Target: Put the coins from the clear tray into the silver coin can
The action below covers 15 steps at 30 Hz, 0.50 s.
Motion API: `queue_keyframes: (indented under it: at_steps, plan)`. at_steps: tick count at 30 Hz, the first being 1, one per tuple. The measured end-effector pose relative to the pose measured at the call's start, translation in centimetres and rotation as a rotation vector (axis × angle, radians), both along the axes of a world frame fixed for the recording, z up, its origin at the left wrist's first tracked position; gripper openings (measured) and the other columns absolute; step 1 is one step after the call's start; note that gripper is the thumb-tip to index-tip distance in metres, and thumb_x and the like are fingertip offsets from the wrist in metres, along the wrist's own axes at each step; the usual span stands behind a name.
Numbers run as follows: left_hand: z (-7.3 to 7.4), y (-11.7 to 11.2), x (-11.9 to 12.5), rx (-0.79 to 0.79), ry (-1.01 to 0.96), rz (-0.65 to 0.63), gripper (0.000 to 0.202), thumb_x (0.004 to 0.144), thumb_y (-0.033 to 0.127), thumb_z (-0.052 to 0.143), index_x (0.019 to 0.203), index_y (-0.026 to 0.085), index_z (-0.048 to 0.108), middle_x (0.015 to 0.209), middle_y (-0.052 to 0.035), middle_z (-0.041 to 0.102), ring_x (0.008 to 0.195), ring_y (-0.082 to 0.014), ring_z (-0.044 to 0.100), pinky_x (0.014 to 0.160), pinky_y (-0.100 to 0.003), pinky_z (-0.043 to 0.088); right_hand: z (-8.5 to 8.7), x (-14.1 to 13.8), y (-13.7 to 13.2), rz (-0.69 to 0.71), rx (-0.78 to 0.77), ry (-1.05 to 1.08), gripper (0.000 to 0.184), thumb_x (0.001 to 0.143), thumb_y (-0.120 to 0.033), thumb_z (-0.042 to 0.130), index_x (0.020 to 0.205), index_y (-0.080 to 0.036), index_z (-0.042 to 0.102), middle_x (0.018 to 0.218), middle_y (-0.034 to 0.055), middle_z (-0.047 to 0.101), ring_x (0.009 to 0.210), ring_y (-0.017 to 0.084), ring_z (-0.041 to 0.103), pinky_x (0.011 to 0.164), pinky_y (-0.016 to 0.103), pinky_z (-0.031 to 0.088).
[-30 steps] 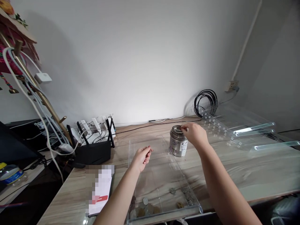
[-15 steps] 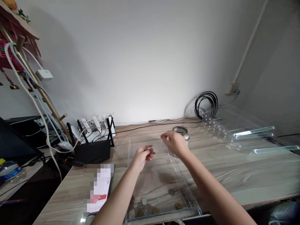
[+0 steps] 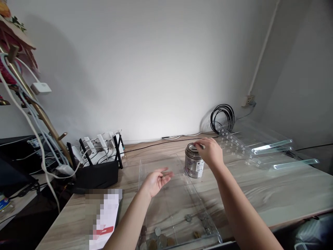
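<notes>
A metal can (image 3: pixel 191 165) with a slotted lid and a printed label stands upright beside the clear plastic tray (image 3: pixel 200 199). My right hand (image 3: pixel 211 151) is over its lid, thumb and fingers pinched at the slot on what looks like a coin, mostly hidden by the fingertips. My left hand (image 3: pixel 155 181) hovers palm up above the tray, its fingers apart, and I make out no coin in it. Several silver and brassy coins (image 3: pixel 162 240) lie at the tray's near left. More coins (image 3: pixel 206 225) lie in its near right part.
On the left are a black router (image 3: pixel 97 175) and a phone-like object (image 3: pixel 105 222), partly pixelated. Clear acrylic panels (image 3: pixel 270 149) lie at the right, near a coil of black cable (image 3: pixel 222 118) against the wall. A wooden stand (image 3: pixel 43 116) draped with white cables rises at far left.
My right hand has moved from near my left hand to the can's lid. The coin seen in my left hand no longer shows, and its fingers have spread. The view has shifted slightly.
</notes>
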<state>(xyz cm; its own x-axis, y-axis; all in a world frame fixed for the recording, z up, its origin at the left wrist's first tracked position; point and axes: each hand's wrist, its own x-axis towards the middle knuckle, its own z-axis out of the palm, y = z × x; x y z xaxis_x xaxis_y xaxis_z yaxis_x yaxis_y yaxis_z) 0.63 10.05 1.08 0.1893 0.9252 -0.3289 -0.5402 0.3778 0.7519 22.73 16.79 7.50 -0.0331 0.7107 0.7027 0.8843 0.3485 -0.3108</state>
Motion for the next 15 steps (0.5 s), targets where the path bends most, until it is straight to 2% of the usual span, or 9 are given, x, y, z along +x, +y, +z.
queue_keyframes:
  at_steps: [2, 5, 9, 15]
  plan:
    - [-0.1, 0.0, 0.0, 0.018, 0.027, 0.019, 0.030, 0.071, -0.004, 0.039, 0.098, 0.003, 0.050, 0.085, -0.0187, 0.064, 0.082, -0.0176, 0.063, 0.066, -0.020, 0.050, -0.2, 1.3, 1.1, 0.008, -0.086, -0.018, 0.018, 0.072, -0.029, 0.050, 0.069, -0.023, 0.066, 0.080, 0.0023, 0.064, 0.083, 0.019, 0.049, 0.066, 0.027, 0.038]
    - [-0.1, -0.1, 0.0, 0.070, 0.072, 0.026, 0.024, 0.076, 0.000, 0.039, 0.098, 0.006, 0.047, 0.086, -0.0179, 0.065, 0.081, -0.0176, 0.063, 0.062, -0.019, 0.050, -0.9, 1.5, 2.0, 0.052, -0.168, -0.005, 0.017, 0.070, -0.028, 0.052, 0.070, -0.023, 0.068, 0.081, 0.0015, 0.064, 0.084, 0.018, 0.048, 0.069, 0.027, 0.038]
    - [0.1, -0.2, 0.2, 0.095, 0.128, -0.003, 0.020, 0.079, 0.005, 0.042, 0.098, 0.011, 0.043, 0.085, -0.0154, 0.065, 0.072, -0.0165, 0.065, 0.055, -0.018, 0.049, -1.1, 1.0, 1.9, 0.001, -0.145, 0.011, 0.018, 0.070, -0.029, 0.051, 0.070, -0.023, 0.068, 0.084, 0.0018, 0.064, 0.089, 0.020, 0.046, 0.068, 0.027, 0.037]
    - [0.4, -0.4, 0.4, 0.106, 0.192, -0.051, 0.035, 0.079, 0.008, 0.047, 0.112, 0.012, 0.035, 0.079, -0.0125, 0.066, 0.063, -0.0145, 0.064, 0.050, -0.018, 0.047, -1.2, 1.1, 2.2, 0.064, -0.096, 0.058, 0.019, 0.069, -0.025, 0.051, 0.076, -0.022, 0.069, 0.084, 0.0014, 0.064, 0.083, 0.018, 0.048, 0.069, 0.027, 0.038]
